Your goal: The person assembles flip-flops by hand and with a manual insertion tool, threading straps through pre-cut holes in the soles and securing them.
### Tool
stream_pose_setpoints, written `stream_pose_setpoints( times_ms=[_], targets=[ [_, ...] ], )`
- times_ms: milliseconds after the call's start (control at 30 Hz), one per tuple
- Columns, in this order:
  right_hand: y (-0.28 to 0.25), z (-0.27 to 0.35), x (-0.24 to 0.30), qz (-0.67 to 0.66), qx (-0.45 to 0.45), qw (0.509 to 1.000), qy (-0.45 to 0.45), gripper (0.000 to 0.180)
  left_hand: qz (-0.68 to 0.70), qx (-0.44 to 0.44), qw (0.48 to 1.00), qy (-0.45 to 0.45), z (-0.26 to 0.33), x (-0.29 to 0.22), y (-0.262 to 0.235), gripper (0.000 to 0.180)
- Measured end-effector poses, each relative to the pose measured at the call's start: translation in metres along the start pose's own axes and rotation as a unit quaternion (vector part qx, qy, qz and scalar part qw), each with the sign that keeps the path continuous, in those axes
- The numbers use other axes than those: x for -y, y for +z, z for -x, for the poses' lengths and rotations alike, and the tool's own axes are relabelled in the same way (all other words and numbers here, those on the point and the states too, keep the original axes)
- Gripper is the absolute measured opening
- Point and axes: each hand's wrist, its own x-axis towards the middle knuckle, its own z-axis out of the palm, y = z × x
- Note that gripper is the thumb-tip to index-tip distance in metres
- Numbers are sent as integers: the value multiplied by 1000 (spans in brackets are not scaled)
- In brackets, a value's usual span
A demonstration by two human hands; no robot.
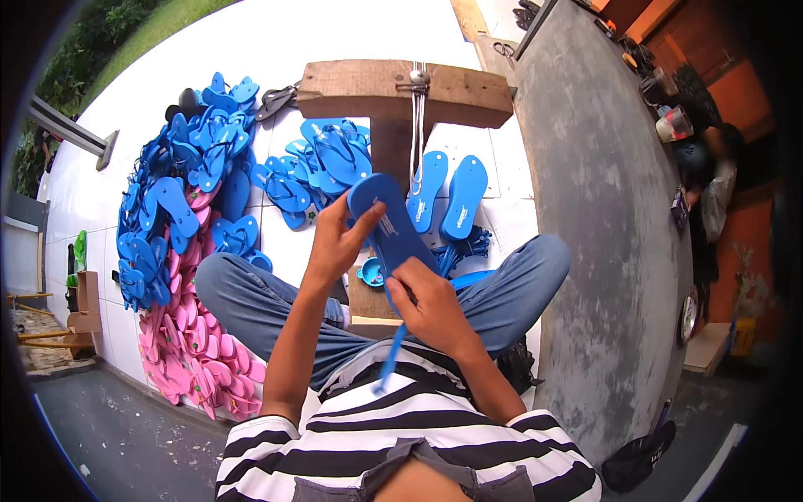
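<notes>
A blue flip-flop sole [400,236] is held at a slant above my lap by both hands. My left hand [339,241] is closed round its upper left side, the thumb pressed on the top face. My right hand [428,303] is closed at its lower end. From under the right hand dangles a narrow blue strap [390,364]; how it joins the sole is hidden. Beyond the hands, two loose blue soles [428,191] lie side by side. A bunch of blue straps [473,245] lies by my right knee, and a small blue bowl [365,272] sits below the held sole.
A wooden T-shaped stand [351,88] rises ahead, with pale cords [416,134] hanging from its crossbeam. Heaped blue flip-flops [201,138] and pink flip-flops [196,343] cover the left floor. A grey ledge [602,209] runs along the right. Another person [707,151] is at the far right.
</notes>
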Motion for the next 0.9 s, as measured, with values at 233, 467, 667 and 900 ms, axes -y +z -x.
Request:
stream_pose_setpoints(
  times_ms=[233,467,667,900],
  targets=[
    [-27,-7,0,-41,-150,988,9,23,-37,41,994,93,21,-61,0,38],
    [-54,-46,25,86,-210,949,-220,44,42,59,905,420,0,-76,11,60],
    [-51,-59,22,-65,-245,947,-198,34,127,18,886,446,-23,-81,16,50],
    [-51,-57,40,-28,-251,951,-177,19,90,-51,929,355,-14,-86,20,61]
  ],
)
